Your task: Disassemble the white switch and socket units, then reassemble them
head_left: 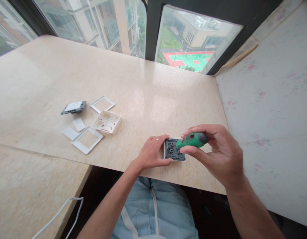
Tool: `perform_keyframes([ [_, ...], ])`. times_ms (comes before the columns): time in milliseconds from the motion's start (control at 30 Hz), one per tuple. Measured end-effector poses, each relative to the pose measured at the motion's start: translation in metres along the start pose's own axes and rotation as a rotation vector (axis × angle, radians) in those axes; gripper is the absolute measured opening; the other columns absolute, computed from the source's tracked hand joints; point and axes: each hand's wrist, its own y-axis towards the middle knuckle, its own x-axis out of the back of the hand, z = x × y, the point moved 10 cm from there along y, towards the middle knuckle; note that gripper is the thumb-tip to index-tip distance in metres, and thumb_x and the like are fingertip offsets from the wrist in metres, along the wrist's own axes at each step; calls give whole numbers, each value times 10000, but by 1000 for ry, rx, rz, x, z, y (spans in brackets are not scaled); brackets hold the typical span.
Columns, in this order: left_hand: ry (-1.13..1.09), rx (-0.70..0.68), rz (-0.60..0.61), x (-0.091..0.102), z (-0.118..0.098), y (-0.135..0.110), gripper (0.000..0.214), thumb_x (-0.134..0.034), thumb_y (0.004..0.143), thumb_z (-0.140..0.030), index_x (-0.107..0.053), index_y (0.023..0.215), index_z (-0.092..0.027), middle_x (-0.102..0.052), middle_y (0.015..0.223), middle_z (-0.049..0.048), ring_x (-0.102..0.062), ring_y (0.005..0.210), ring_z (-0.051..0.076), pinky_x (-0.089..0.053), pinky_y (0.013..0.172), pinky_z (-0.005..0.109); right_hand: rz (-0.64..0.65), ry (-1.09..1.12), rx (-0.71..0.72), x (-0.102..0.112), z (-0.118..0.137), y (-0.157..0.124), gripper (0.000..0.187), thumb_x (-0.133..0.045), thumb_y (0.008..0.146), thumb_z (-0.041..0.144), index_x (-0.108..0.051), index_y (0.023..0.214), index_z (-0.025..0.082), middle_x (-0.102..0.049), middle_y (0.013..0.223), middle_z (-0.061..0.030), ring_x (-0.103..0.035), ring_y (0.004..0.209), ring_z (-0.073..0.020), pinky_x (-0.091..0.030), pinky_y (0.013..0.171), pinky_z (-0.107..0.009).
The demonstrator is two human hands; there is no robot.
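A wall switch (171, 153) with a dark grey inner face and white edges lies on the stone-like counter near its front edge. My left hand (153, 152) grips it from the left, thumb at the near side and fingers at the far side. In my right hand (213, 149) is a screwdriver (192, 140) with a green and black handle, held between thumb and fingers. It slants down to the left, its thin shaft over the switch's inner face. Whether the tip sits in a screw is too small to tell.
Left on the counter (148, 96) are a white back box (107, 121), two white frames (87, 140) (102, 104), two white plates (79, 124) (70, 133) and another grey-and-white switch (74, 107). A white cable (60, 209) hangs at lower left. Windows stand behind; a flowered wall (268, 116) borders the right.
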Motion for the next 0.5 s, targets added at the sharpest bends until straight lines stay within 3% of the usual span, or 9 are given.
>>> perform_keyframes([
  [67, 2, -5, -4, 0, 0, 0, 831, -784, 687, -506, -425, 1408, -303, -596, 1418, 71, -578, 1279, 320, -391, 1096, 486, -28, -49, 43, 0, 3, 0, 393, -830, 795, 380, -630, 1118, 279, -728, 941, -32, -713, 819, -231, -623, 747, -402],
  [200, 12, -11, -8, 0, 0, 0, 834, -788, 685, -513, -427, 1405, -296, -595, 1419, 75, -574, 1284, 330, -391, 1095, 489, 40, -18, 85, -6, 6, 0, 381, -717, 909, 324, -582, 1263, 293, -714, 1036, -44, -704, 866, -210, -606, 815, -393],
  [367, 30, -19, -11, 0, 0, -1, 837, -793, 692, -502, -419, 1406, -276, -599, 1414, 80, -584, 1272, 319, -395, 1091, 473, 169, 67, -27, -8, 0, -2, 404, -600, 962, 252, -539, 1359, 297, -630, 1333, -85, -659, 1141, -261, -543, 1018, -480],
  [500, 22, -11, -8, -1, 1, 0, 828, -792, 694, -503, -422, 1402, -287, -589, 1427, 81, -570, 1294, 323, -387, 1101, 479, 252, 129, -77, -7, 0, -4, 442, -580, 954, 206, -538, 1382, 307, -628, 1365, -67, -616, 1253, -274, -518, 1078, -484],
])
